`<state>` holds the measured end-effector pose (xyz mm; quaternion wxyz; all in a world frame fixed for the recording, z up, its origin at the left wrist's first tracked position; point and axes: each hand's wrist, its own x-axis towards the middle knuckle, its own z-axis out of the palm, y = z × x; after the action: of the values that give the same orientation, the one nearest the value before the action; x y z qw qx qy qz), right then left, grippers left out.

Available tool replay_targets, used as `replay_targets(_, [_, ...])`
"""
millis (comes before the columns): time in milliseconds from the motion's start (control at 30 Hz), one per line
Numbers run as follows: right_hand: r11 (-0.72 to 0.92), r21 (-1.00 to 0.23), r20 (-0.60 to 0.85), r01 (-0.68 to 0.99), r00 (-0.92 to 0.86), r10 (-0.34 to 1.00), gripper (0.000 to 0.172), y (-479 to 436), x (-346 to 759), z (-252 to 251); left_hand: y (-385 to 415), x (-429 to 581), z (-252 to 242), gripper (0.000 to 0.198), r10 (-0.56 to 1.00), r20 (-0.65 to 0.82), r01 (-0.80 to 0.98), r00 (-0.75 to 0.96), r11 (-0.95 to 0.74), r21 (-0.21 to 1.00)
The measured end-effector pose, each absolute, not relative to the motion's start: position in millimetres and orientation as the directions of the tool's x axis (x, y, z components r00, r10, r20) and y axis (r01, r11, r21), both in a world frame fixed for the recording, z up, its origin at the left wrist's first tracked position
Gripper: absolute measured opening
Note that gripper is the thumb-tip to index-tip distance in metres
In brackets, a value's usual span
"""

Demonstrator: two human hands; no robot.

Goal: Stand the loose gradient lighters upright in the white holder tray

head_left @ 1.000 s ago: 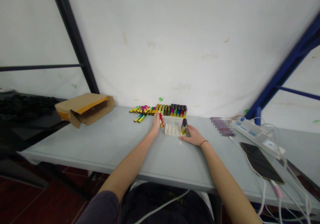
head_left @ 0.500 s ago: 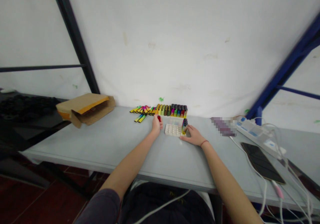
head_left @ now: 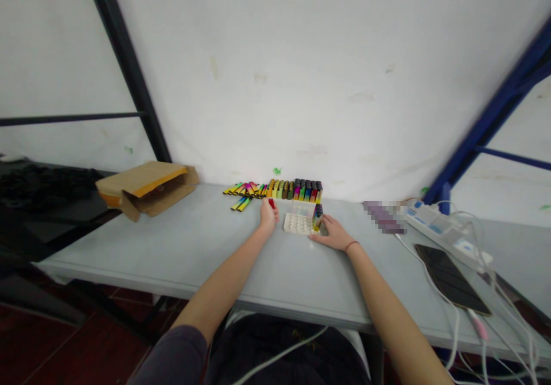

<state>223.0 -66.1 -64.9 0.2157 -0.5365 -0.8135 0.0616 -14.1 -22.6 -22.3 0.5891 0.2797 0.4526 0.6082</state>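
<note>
My left hand (head_left: 267, 217) is closed round a small red lighter (head_left: 271, 203), whose tip shows above the fingers, just left of a white tray with round sockets (head_left: 297, 223). My right hand (head_left: 331, 234) rests on the table at the tray's right edge, fingers pressed against it beside a few lighters standing in the tray's right corner (head_left: 317, 214). Behind the tray, a row of coloured lighters (head_left: 297, 190) stands along the wall. Several more lie flat in a loose pile (head_left: 244, 192) to the left.
An open cardboard box (head_left: 144, 187) lies at the table's (head_left: 206, 253) back left. On the right are a power strip (head_left: 439, 224), a dark phone (head_left: 450, 279) and white cables (head_left: 456, 316). Black and blue frame bars lean against the white wall.
My left hand has turned the red lighter from lying slanted between the fingers to upright in a closed grip and shifted slightly left. My right hand has stayed at the tray.
</note>
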Motion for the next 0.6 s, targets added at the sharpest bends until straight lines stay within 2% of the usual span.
replay_targets(200, [0.412,-0.316,0.276,0.855,-0.333,0.902,0.055,-65.7,223.0,-65.5,-21.6,-14.2,-23.0,0.042,0.973,-0.198,-0.414,-0.121,0.132,0.901])
replay_targets(400, [0.414,-0.312,0.285,0.855,-0.332,0.899,0.058,-64.1,224.5,-67.7,-23.4,-9.8,-23.5,0.037,0.968,-0.189,-0.349,-0.164,0.122,0.929])
replay_targets(500, [0.418,-0.317,0.270,0.851,-0.342,0.900,0.059,-64.2,224.4,-67.2,-23.4,-9.2,-25.5,0.035,0.965,-0.182,-0.355,-0.189,0.106,0.929])
replay_targets(600, [0.409,-0.319,0.255,0.855,-0.339,0.906,0.061,-64.9,223.6,-65.7,-21.0,-10.6,-28.1,0.037,0.972,-0.190,-0.402,-0.141,0.119,0.908])
